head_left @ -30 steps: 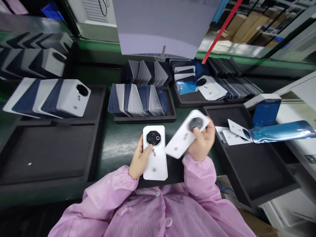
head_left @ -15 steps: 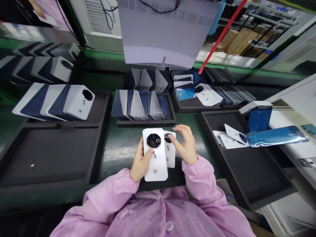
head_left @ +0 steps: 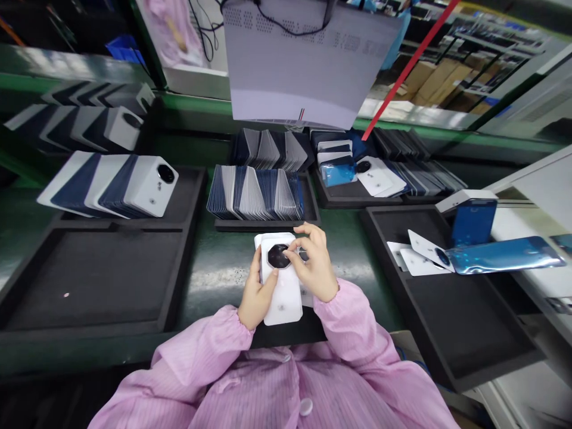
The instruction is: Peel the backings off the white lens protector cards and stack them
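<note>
My left hand is closed round the left side of a few stacked white phone-shaped cards, its thumb on the front face. A dark octagonal camera print marks the upper part of the top card, with a small faint emblem lower down. My right hand comes over the card's right edge, thumb and forefinger pinched together at the rim of that print. Whatever lies between those fingertips is too small to make out. Under the right hand, another white card is mostly hidden.
Ahead, a black tray carries tightly packed white and dark blue cards. To the left, fanned cards lie in a larger tray. On the right, a tray holds loose white cards and blue film. A grey panel stands behind.
My right hand has moved left, from beside the cards onto the top card's camera print, its thumb and forefinger closing together. My left hand keeps its hold. The view has shifted slightly.
</note>
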### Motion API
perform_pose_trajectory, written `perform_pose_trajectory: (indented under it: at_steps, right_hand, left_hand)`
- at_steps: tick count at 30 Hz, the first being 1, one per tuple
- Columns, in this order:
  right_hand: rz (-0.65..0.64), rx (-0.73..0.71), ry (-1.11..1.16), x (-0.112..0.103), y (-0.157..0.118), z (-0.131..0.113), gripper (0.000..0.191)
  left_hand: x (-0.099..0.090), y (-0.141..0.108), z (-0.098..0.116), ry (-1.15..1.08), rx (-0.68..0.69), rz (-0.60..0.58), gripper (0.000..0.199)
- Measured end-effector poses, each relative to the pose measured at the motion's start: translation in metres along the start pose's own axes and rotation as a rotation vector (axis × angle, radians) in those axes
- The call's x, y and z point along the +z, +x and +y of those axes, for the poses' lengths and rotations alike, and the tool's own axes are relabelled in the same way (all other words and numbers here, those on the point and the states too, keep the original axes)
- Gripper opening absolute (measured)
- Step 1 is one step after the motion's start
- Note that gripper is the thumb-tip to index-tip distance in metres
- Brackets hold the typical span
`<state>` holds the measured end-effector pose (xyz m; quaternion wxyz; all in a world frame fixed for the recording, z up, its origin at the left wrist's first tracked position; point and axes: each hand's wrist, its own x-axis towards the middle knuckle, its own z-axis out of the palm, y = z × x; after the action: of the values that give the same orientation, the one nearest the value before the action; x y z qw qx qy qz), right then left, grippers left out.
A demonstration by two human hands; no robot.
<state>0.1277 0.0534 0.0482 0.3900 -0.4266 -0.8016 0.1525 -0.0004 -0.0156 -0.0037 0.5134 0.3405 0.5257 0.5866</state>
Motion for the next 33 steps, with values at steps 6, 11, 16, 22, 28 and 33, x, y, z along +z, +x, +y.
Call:
perform_pose_trajectory:
  at_steps: [6, 11, 16, 22, 28, 33]
  right_hand:
    - [0.050, -0.470, 0.084, 0.011, -0.023, 0.009, 0.018]
    - [0.090, -0.548, 0.259, 0.013, -0.033, 0.012, 0.045]
    - [0.091, -0.581, 0.307, 0.016, -0.035, 0.010, 0.068]
    - [0.058, -0.558, 0.299, 0.014, -0.035, 0.009, 0.060]
    - [0.025, -0.542, 0.256, 0.013, -0.035, 0.008, 0.035]
    - [0.019, -0.566, 0.266, 0.013, -0.036, 0.008, 0.033]
  left_hand:
    - [0.000, 0.005, 0.001, -0.003, -0.042, 0.024, 0.066]
    - [-0.002, 0.006, 0.001, 0.051, 0.003, 0.025, 0.065]
    - [-0.003, 0.005, 0.001, 0.069, 0.018, 0.012, 0.065]
    - [-0.004, 0.004, 0.000, 0.076, 0.015, 0.022, 0.065]
    - [-0.004, 0.004, 0.000, 0.058, 0.010, 0.023, 0.066]
    - [-0.005, 0.004, -0.001, 0.064, 0.025, 0.015, 0.065]
